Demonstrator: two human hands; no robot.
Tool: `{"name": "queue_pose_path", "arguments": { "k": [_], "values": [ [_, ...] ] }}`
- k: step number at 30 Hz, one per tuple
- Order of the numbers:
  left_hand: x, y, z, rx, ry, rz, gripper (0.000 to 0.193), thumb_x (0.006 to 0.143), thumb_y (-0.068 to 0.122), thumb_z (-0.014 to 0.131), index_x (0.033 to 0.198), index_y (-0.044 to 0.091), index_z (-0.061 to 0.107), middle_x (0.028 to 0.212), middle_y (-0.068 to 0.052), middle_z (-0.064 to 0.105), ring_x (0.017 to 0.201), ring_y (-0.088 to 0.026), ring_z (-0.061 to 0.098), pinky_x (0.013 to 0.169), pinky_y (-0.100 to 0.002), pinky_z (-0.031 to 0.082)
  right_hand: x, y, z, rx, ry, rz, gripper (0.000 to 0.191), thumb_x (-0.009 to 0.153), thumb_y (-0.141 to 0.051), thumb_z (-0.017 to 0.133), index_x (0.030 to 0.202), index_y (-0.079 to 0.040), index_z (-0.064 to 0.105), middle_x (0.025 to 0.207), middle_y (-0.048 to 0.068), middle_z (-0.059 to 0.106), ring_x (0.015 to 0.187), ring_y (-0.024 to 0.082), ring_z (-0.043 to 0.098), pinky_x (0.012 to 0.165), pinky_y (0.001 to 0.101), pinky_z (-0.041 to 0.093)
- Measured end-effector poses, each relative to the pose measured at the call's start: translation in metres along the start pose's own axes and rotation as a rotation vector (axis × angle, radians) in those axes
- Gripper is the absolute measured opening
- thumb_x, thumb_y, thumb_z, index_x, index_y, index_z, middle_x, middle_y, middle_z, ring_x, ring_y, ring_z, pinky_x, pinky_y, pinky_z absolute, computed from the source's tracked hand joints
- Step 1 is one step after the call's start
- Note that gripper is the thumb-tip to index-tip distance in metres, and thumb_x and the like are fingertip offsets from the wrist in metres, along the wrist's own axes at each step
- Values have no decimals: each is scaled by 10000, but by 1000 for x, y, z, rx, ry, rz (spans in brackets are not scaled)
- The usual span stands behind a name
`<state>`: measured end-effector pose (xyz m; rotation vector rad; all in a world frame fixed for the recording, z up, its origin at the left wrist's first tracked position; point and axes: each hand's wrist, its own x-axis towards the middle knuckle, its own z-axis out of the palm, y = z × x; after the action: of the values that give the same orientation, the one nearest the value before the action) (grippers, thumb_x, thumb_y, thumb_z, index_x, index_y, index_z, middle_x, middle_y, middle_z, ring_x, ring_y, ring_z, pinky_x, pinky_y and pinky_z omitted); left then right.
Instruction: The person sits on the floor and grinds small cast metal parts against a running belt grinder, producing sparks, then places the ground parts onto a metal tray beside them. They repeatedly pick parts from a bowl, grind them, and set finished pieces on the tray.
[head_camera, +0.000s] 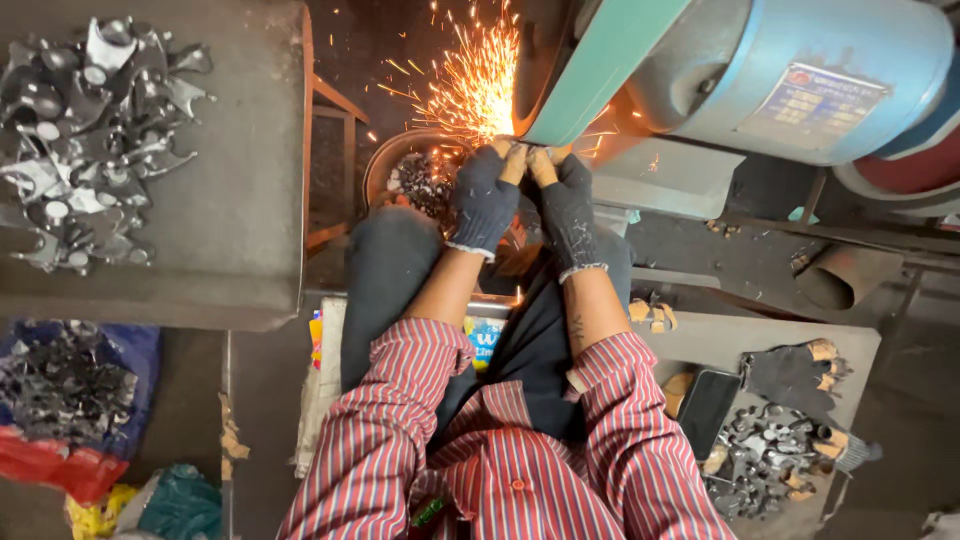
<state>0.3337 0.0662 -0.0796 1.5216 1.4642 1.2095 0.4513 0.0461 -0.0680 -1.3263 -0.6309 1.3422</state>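
Head view looks straight down on a seated person in a red striped shirt, both forearms stretched forward to a belt grinder. The left hand (486, 195) and the right hand (566, 200), each in a dark knitted glove with the fingertips bare, are pressed side by side, fingers pinched together on a small workpiece (527, 150) that is almost wholly hidden between them; its shape cannot be told. The piece sits right at the lower edge of the green grinding belt (600, 65), and a fan of orange sparks (470, 85) sprays up and to the left from that contact. Just beside the left hand, below the sparks, stands a round metal bowl (385, 160) holding dark small parts. On the left a grey table (250, 150) carries a heap of shiny metal parts (90, 130). At lower right a board (700, 335) bears a dark phone (708, 410), a spare glove (795, 375) and another pile of metal pieces (765, 465). The blue motor housing (800, 70) fills the upper right.
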Motion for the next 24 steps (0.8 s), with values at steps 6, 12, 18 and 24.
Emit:
{"name": "queue_pose_path", "arguments": {
  "k": [6,12,18,24],
  "values": [
    [-3,-10,15,98,9,-11,282,981,310,641,919,41,696,847,-189,706,816,-389,685,700,-477,521,-5,-9,0,119,-20,23,281,1019,-194,625,1199,19,658,1117,85,732,989,158,695,898,313,579],
    [0,-1,18,5,-84,-48,295,1004,320,595,963,48,701,872,-193,702,819,-386,689,704,-471,531,-6,-10,-3,92,17,5,314,1054,-206,625,1233,49,655,1097,96,726,952,158,681,850,304,569],
    [-2,-4,25,124,-128,-7,311,989,344,604,933,55,704,860,-204,688,805,-401,676,684,-484,523,-10,-3,-16,84,57,-15,334,1051,-229,614,1246,39,654,1087,92,737,917,152,677,801,280,550],
    [7,3,18,170,-266,115,310,1001,336,599,997,48,713,936,-206,705,869,-391,677,734,-473,531,-20,-8,-5,196,116,38,388,1100,-266,624,1282,77,636,1116,131,720,883,185,645,729,305,521]
  ]
}}
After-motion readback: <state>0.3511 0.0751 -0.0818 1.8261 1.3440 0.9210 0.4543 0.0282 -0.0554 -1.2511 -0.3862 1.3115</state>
